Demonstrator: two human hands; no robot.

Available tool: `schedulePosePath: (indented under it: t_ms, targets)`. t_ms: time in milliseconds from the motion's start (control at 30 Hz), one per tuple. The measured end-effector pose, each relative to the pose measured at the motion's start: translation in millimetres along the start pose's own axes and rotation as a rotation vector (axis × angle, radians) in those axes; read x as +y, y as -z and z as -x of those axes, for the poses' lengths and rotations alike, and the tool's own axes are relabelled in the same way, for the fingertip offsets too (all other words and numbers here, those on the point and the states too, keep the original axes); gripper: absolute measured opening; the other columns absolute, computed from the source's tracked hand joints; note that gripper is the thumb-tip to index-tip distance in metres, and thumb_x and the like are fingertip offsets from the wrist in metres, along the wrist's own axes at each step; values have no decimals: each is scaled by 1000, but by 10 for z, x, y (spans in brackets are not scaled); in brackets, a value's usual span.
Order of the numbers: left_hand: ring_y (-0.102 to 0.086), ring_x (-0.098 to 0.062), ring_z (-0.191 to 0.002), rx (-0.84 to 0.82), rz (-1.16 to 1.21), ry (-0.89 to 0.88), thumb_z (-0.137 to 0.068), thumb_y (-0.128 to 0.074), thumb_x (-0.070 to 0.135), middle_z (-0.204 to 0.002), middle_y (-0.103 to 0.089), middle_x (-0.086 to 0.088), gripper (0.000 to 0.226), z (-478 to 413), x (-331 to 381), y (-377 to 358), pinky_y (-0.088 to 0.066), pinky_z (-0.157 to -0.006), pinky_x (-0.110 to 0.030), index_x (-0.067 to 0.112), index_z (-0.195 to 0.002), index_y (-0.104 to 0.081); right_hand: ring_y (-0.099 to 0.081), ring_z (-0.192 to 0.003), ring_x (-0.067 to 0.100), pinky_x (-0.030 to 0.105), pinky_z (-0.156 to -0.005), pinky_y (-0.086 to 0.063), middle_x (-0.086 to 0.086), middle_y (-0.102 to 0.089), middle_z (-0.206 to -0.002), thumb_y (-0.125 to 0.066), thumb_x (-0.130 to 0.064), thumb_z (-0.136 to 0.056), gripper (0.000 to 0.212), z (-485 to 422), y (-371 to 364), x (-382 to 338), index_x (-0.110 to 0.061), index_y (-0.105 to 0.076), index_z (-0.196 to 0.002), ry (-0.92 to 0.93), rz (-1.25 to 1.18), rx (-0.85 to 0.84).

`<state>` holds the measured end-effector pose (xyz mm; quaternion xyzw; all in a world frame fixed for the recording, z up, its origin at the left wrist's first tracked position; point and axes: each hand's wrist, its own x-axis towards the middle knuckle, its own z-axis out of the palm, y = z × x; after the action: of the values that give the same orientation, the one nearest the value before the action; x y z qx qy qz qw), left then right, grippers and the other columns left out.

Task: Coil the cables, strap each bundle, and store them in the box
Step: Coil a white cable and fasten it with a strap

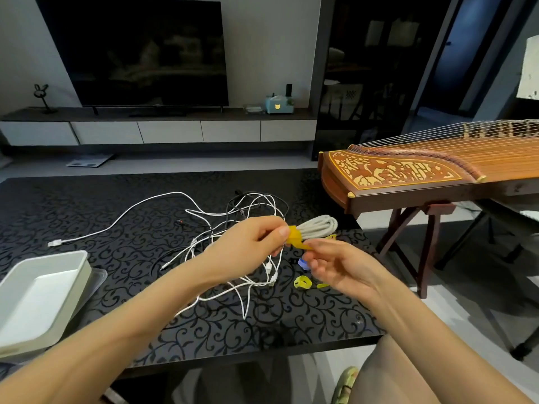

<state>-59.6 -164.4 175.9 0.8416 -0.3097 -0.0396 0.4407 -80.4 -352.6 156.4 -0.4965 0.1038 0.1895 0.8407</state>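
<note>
In the head view, the left hand (250,240) holds a coiled grey-white cable bundle (319,227) above the desk (116,217). Its grip is closed round one end of the coil, and the thumb presses on the yellow strap (294,236) that is wrapped there. The right hand (335,263) is just beside it. Its grip pinches the free end of this strap between thumb and forefinger, and the other fingers are loosely spread.

Under the hands, loose white cables (248,258) lie tangled on the dark patterned desk, with a second yellow strap (302,282) and a blue strap (303,263) near them. The white box (43,293) stands open at the left edge of the desk, well apart from the bundle.

At the right there is a wooden zither (408,173) on a stand. On the far shelf a light-blue box (278,104) carries a small yellow bear face.
</note>
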Motion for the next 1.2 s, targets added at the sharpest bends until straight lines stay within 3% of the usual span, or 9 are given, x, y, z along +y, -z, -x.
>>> schedulePosePath:
  t_ms: [133,233,467,633,767,833,1033,1133,1200]
  targets:
    - [-42,-6,-58,9,-262,-58,-92,-37,44,-57,-45,9,27,121,75,-52,-32,-58,-23,37,-68,-48,-56,-45,9,13,-41,-43,5,-60,-60,-48,6,-84,21,-104,-92,-20,-1,-68,-81,-34,172,-108]
    - [-41,-9,-57,-65,-386,-82,-96,-43,35,-55,-42,4,34,243,101,-127,-28,-55,-22,32,-62,-41,-58,-46,9,18,-48,-48,1,-61,-56,-51,9,-88,16,-136,-150,-145,-2,-58,-97,47,554,-135]
    - [-45,-10,-58,-44,-416,202,-98,-43,31,-58,-48,3,31,283,83,-257,-35,-60,-30,14,-79,-62,-53,-53,8,18,-59,-42,-2,-63,-57,-64,-1,-84,25,-7,-435,-207,-17,-56,-101,601,1438,-150]
    - [-45,2,-41,-92,306,488,-100,-42,16,-48,-54,9,32,322,35,-290,-34,-46,-9,9,-74,-58,-45,-75,0,12,-70,-31,-7,-63,-68,-59,2,-80,26,123,-250,147,-11,-61,-103,1074,1575,-90]
    - [-36,-6,-46,-289,725,763,-96,-30,5,-54,-44,1,32,288,-92,-301,-27,-50,-18,7,-72,-50,-46,-71,19,31,-71,-32,5,-58,-73,-43,11,-70,41,54,-58,381,-3,-55,-107,1478,1876,-198]
    - [-33,-5,-41,-431,771,858,-96,-30,11,-47,-37,6,33,273,-210,-296,-24,-47,-16,10,-68,-48,-52,-73,22,35,-74,-37,6,-57,-82,-33,8,-81,36,54,41,444,-1,-49,-112,1542,1911,-263]
    - [-41,-6,-37,-592,985,988,-82,-42,13,-44,-44,5,23,144,-402,-260,-36,-40,-15,6,-67,-58,-62,-74,26,39,-71,-43,14,-67,-94,-56,-7,-92,26,-100,195,515,6,-51,-114,1702,1934,-193]
    - [-68,-16,-78,-547,880,958,-85,-52,35,-90,-68,-21,36,156,-659,-155,-57,-68,-31,6,-92,-71,-55,-76,22,34,-73,-42,11,-66,-86,-52,-11,-94,22,-184,278,498,1,-52,-112,1614,1809,-241]
    - [-62,-28,-108,-586,897,871,-84,-58,45,-119,-60,-26,49,230,-792,5,-52,-90,-45,6,-113,-65,-52,-79,19,27,-79,-39,6,-64,-83,-53,-22,-93,25,-172,341,489,-7,-59,-111,1346,1620,-189]
